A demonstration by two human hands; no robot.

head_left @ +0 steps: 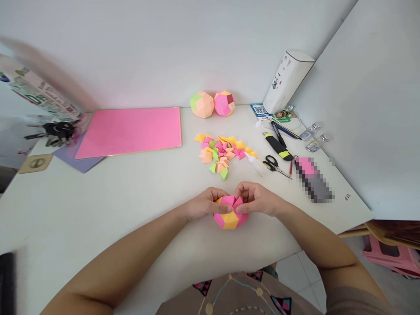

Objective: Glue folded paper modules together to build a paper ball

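A partly built paper ball of pink and yellow folded pieces sits between both hands, just above the white table. My left hand grips its left side with curled fingers. My right hand pinches a pink flap at its top right. Beyond the hands lies a pile of several folded paper units in pink, yellow, orange and green. Two finished paper balls, one orange and green, one pink and yellow, rest by the wall.
A pink sheet stack lies at the back left, keys beside it. On the right are scissors, a glue bottle, a highlighter, pens, small vials and a white device. The table's right edge meets a pink stool.
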